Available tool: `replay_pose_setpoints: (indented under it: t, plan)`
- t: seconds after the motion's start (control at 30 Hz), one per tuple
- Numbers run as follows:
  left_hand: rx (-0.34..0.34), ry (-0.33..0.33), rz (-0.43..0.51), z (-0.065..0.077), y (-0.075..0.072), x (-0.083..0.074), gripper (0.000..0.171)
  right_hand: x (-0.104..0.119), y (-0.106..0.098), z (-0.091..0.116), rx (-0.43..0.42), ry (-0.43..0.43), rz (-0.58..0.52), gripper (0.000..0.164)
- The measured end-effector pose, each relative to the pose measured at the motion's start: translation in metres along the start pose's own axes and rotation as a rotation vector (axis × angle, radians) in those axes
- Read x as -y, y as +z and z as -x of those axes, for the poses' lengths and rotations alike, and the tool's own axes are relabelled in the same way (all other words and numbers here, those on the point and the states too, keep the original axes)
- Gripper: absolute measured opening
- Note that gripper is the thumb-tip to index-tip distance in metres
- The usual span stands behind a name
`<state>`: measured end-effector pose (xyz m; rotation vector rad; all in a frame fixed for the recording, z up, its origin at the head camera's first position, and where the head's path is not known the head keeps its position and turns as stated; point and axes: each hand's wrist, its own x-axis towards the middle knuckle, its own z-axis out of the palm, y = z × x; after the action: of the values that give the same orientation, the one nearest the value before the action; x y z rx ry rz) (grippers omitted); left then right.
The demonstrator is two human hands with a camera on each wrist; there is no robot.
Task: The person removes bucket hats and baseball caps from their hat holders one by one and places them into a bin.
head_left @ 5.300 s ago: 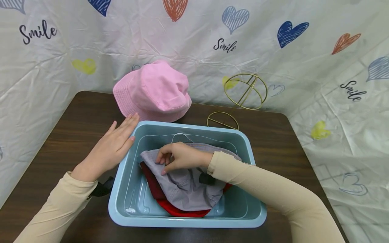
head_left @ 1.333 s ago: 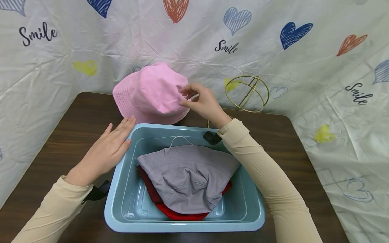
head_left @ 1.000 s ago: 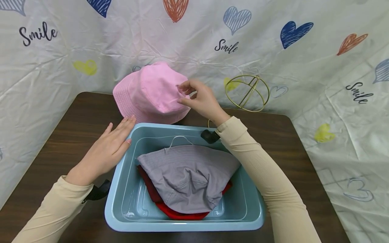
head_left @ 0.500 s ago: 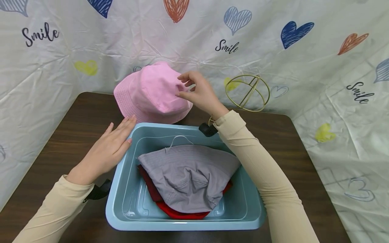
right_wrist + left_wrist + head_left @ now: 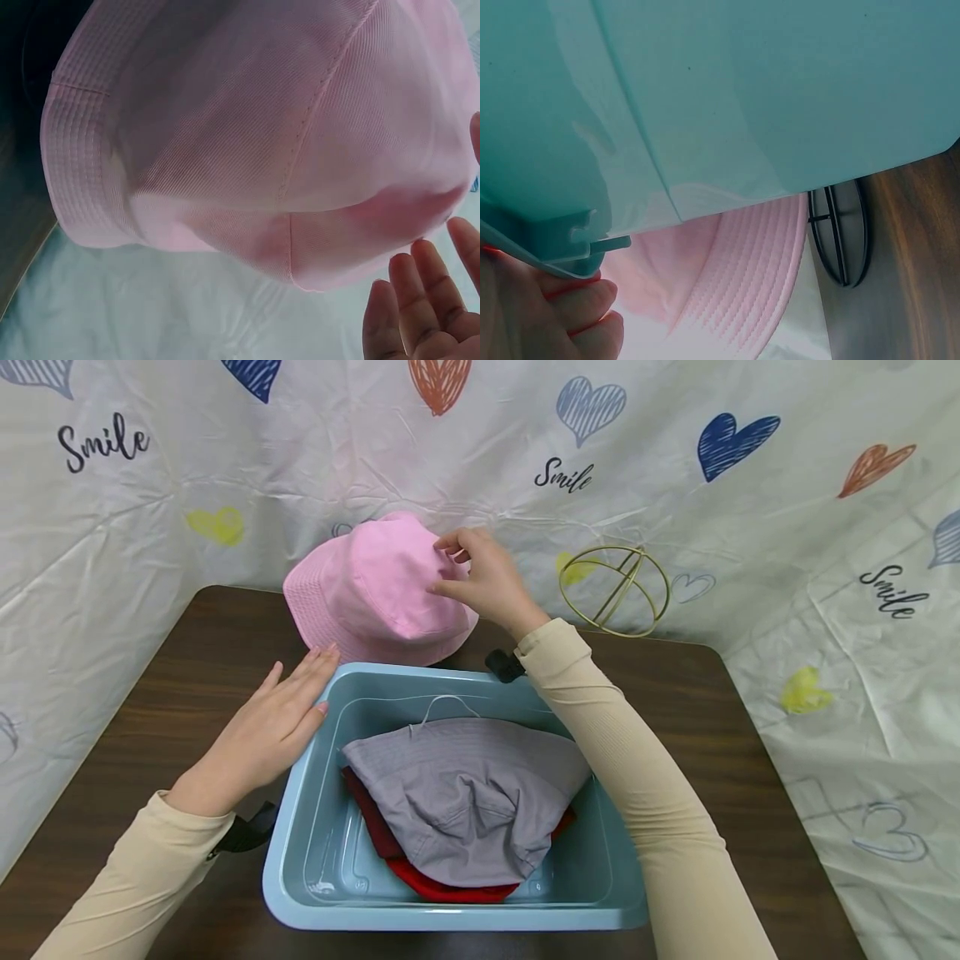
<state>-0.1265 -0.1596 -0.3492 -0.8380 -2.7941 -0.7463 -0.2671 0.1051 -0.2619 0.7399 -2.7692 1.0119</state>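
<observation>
A pink bucket hat (image 5: 397, 577) stands at the back of the table, behind a light blue plastic basin (image 5: 450, 917). My right hand (image 5: 487, 572) is at the right side of its crown, fingers loosely bent and thumb apart. In the right wrist view the fingertips (image 5: 424, 251) lie close to the pink cloth; whether they touch it I cannot tell. With fingers extended, my left hand (image 5: 270, 722) rests at the basin's left rim, near the back corner. A grey bucket hat (image 5: 472, 802) with a white cord lies in the basin over red and dark red cloth (image 5: 450, 893).
A gold wire stand (image 5: 615, 589) is at the back right, partly hidden by my right arm. Dark wood tabletop (image 5: 705, 760) extends around the basin. A white cloth backdrop (image 5: 495, 435) printed with hearts hangs behind the table.
From above the grey hat in the basin, my right hand has moved to the pink hat's crown, then slid slightly up and left there. My left hand has stayed at the rim.
</observation>
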Motion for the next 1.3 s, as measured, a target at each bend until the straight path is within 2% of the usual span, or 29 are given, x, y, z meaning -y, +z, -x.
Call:
replay_pose_setpoints:
  t: [0.37, 0.57, 0.73, 1.0, 1.3]
  plan:
    - [0.000, -0.003, -0.003, 0.000, -0.001, 0.000, 0.055, 0.002, 0.006, -0.007, -0.011, 0.029, 0.031, 0.042]
    - [0.007, -0.009, 0.007, 0.001, -0.001, 0.000, 0.055, 0.002, 0.010, -0.010, -0.030, 0.045, 0.053, 0.029]
    - [0.004, -0.010, 0.003, 0.001, -0.001, 0.000, 0.055, 0.001, 0.011, -0.012, -0.057, 0.024, 0.046, 0.017]
    - [-0.005, 0.000, 0.004, 0.001, 0.000, 0.001, 0.055, 0.000, 0.011, -0.012, -0.098, -0.006, 0.014, 0.010]
    - [-0.009, -0.002, 0.002, 0.001, -0.001, 0.000, 0.055, 0.002, 0.009, -0.011, -0.131, 0.083, -0.085, 0.012]
